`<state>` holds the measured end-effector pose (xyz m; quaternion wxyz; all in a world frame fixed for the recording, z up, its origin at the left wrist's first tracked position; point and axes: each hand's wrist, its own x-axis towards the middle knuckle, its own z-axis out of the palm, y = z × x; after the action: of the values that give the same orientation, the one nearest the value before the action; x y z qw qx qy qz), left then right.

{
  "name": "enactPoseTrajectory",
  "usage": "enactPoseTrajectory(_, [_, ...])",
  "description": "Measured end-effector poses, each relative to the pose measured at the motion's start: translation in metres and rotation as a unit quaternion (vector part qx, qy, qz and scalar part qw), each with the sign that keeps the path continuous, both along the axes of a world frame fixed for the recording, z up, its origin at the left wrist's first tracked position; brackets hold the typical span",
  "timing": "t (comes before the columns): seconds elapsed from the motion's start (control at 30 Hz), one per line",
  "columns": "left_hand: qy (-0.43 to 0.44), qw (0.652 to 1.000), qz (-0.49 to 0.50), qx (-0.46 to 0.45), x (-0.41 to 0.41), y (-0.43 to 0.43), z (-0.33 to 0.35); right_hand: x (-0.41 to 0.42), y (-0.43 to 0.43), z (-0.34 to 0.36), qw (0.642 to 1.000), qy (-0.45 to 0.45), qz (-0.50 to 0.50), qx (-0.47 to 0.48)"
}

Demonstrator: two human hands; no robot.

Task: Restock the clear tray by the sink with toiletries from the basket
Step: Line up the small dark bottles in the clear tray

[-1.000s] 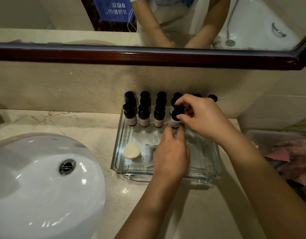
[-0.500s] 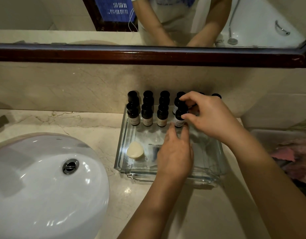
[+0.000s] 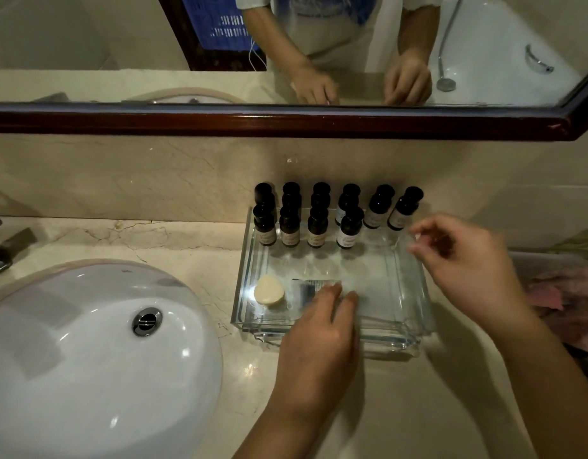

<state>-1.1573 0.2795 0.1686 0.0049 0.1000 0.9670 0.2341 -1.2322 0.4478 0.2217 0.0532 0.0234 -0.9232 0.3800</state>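
Hotel-style bathroom: white sink [image 3: 87, 359] near left, marble bench [image 3: 186, 240], wood-framed mirror [image 3: 87, 44] far, reflecting a bathtub [image 3: 494, 61], rows of small toiletry bottles [image 3: 319, 223] in a clear tray [image 3: 385, 346].

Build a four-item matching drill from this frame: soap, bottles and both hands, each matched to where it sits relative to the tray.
Things:
1 soap
2 bottles
3 left hand
4 right hand

Places:
A above the right side of the tray
B inside the tray, front left
C lined up along the tray's back edge
D reaching over the tray's front rim

Pairs: 1-B, 2-C, 3-D, 4-A
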Motion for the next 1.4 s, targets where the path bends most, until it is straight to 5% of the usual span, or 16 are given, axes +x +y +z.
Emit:
enactPoseTrajectory(0.2, [0.028, 0.999, 0.008, -0.032, 0.031, -0.039, 0.006, 0.047, 0.001, -0.028, 0.998, -0.058, -0.007, -0.03])
enactPoseTrajectory(0.5, [-0.06, 0.993, 0.042, -0.088, 0.072, -0.096, 0.008, 0.109, -0.032, -0.037, 0.982, -0.187, 0.009, -0.002])
enactPoseTrajectory(0.77, [-0.093, 0.985, 0.144, 0.001, 0.089, -0.124, 0.023, 0.114, -0.06, -0.008, 0.972, -0.202, 0.121, 0.017])
enactPoseTrajectory(1.13, [-0.216, 0.944, 0.222, 0.118, 0.137, -0.153, 0.056, 0.132, -0.058, 0.022, 0.966, -0.214, 0.132, 0.059])
enactPoseTrajectory(1.4, [-0.187, 0.939, 0.234, 0.168, 0.133, -0.134, 0.08, 0.117, -0.066, 0.042, 0.966, -0.194, 0.156, 0.073])
